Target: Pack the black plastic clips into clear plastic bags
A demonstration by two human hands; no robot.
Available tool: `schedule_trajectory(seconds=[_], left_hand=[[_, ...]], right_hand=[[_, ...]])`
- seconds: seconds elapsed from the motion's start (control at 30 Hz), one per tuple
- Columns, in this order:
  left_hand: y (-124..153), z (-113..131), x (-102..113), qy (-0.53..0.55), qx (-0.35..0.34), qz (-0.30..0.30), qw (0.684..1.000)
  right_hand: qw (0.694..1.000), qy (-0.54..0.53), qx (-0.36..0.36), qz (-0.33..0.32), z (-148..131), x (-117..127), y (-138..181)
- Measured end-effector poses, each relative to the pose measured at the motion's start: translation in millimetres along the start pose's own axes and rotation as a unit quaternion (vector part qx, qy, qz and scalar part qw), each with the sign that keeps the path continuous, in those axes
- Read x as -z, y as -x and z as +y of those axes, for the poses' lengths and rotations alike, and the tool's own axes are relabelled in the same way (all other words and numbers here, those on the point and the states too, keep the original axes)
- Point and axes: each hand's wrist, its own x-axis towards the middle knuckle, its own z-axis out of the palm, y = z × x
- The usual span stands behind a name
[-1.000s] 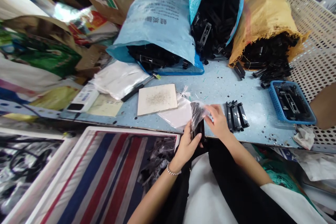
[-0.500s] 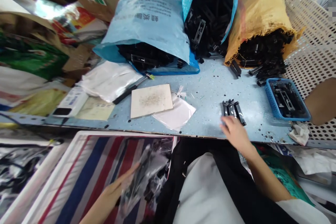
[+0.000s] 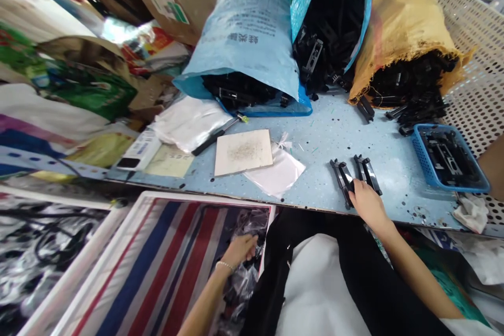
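Note:
My right hand (image 3: 364,202) lies at the table's front edge on a short row of black plastic parts (image 3: 342,177). Its fingers close over the near ends of the middle pieces, and the row is split into two small groups. My left hand (image 3: 243,248), a bead bracelet at its wrist, is down to the left of my lap in a striped woven sack (image 3: 165,262). It rests with curled fingers on clear bags of black parts (image 3: 248,220). Whether it grips one is not visible. A flat empty clear bag (image 3: 280,174) lies on the blue table (image 3: 326,131).
Two blue sacks (image 3: 252,37) and a yellow sack (image 3: 397,21) spill black parts along the back of the table. A small blue basket (image 3: 449,160) with parts sits at the right, next to a white perforated crate (image 3: 476,79). A beige board (image 3: 244,151) lies mid-table.
My left hand carried the filled clear bag from the table down into the striped sack. My right hand moved right onto the row of black parts, which has split into two groups.

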Motion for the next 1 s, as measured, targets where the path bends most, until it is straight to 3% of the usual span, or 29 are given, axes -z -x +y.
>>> schedule_trajectory(seconds=[0.03, 0.1, 0.17, 0.23, 0.33, 0.43, 0.53, 0.67, 0.9, 1.0], left_hand=[[-8, 11, 1, -0.015, -0.027, 0.007, 0.999], [-24, 41, -1, -0.074, -0.155, 0.069, 0.983], [-41, 77, -8, -0.152, -0.302, 0.167, 0.926], [-60, 108, -14, -0.198, -0.353, 0.205, 0.891], [-87, 131, -9, -0.156, -0.320, 0.174, 0.918], [-105, 132, 11, -0.083, -0.276, 0.147, 0.946], [-113, 127, 29, -0.016, -0.232, 0.103, 0.967], [-111, 124, 34, 0.038, -0.195, 0.058, 0.978], [-107, 123, 28, 0.071, -0.179, 0.092, 0.977], [-110, 124, 30, 0.086, -0.188, 0.107, 0.973]], right_hand=[[1.000, -0.017, -0.001, -0.005, 0, 0, -2], [0.996, -0.085, -0.001, -0.016, -3, 1, -8], [0.983, -0.180, -0.001, -0.033, -9, 2, -12], [0.962, -0.269, -0.001, -0.048, -14, 3, -14], [0.923, -0.381, -0.010, -0.060, -17, 3, -14], [0.868, -0.490, -0.052, -0.058, -17, -2, -14], [0.778, -0.616, -0.093, -0.081, -24, -4, -19], [0.675, -0.721, -0.101, -0.120, -47, 4, -30], [0.542, -0.810, -0.106, -0.197, -90, 13, -50], [0.505, -0.833, -0.108, -0.197, -103, 9, -57]])
